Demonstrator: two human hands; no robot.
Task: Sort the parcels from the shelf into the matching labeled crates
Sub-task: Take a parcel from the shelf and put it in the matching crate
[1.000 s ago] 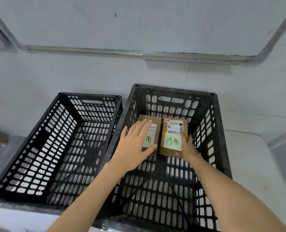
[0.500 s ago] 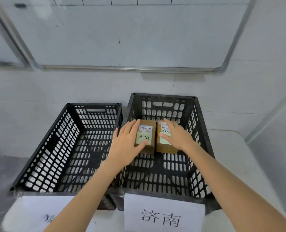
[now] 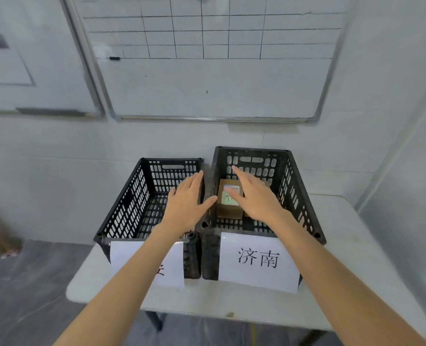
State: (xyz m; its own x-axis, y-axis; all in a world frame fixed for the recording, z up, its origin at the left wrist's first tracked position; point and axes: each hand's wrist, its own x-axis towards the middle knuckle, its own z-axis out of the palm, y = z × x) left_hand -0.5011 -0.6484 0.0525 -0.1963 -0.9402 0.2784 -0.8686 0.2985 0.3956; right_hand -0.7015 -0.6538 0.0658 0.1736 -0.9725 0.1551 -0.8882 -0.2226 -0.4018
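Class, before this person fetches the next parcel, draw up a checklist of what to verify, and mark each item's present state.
1. Left hand free: ok, open, holding nothing.
2. Right hand free: ok, open over the parcel.
3. Parcel inside the right crate: ok.
4. Parcel's green note matches the 济南 label: cannot tell, blurred and partly covered.
5. Left crate paper label readable: not ok, the left forearm covers most.

The left hand [image 3: 185,203] and right hand [image 3: 255,196] have lifted off the 2 parcels [image 3: 228,207], fingers now straight.
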